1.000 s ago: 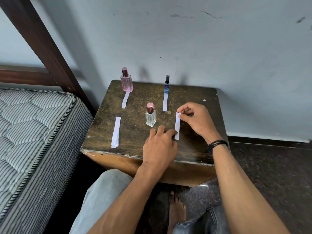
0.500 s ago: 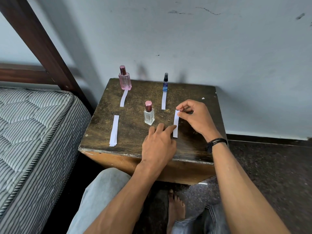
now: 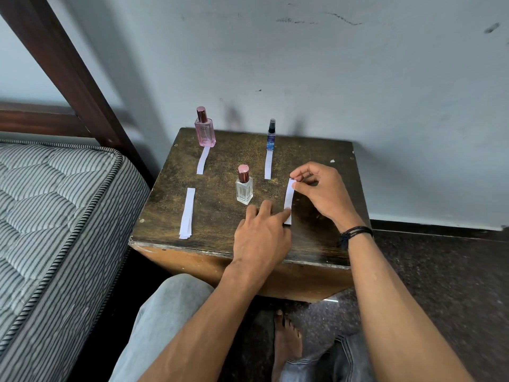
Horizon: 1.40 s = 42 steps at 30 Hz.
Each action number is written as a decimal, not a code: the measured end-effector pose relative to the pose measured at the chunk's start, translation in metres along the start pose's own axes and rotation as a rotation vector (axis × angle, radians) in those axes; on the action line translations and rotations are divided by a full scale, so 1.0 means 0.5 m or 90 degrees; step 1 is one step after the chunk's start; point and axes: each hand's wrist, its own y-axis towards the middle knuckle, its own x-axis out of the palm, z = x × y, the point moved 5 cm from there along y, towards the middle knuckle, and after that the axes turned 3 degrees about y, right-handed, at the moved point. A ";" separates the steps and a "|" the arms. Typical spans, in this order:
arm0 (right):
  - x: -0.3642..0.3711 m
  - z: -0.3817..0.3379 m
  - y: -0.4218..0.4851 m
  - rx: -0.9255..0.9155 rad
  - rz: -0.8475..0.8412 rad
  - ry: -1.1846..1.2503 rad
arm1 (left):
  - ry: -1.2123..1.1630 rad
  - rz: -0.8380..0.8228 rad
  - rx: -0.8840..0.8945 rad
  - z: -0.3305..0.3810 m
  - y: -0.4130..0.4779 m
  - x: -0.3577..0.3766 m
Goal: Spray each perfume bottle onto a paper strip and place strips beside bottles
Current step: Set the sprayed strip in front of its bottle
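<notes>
Three perfume bottles stand on the dark wooden table: a pink bottle at the back left, a slim blue spray bottle at the back middle, and a clear bottle with a rose cap nearer me. A paper strip lies in front of the pink bottle and another strip in front of the blue one. My right hand pinches the far end of a third strip to the right of the clear bottle. My left hand presses that strip's near end with straight fingers.
A small stack of spare strips lies at the table's left front. A striped mattress and dark wooden bed frame stand to the left. The wall is right behind the table. My knees and a bare foot are below the table's front edge.
Both hands stay on the strip beside the clear bottle. The camera has tilted slightly, so the table sits a bit lower in view. Nothing else has moved.
</notes>
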 end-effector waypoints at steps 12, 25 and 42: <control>-0.025 0.018 -0.008 0.020 0.022 0.010 | -0.037 -0.012 0.028 0.000 0.014 0.003; -0.126 0.063 -0.008 0.069 0.127 0.133 | -0.207 0.079 0.023 0.013 0.040 0.005; -0.165 0.123 0.080 0.089 0.252 0.089 | -0.055 -0.021 0.217 0.120 0.168 0.084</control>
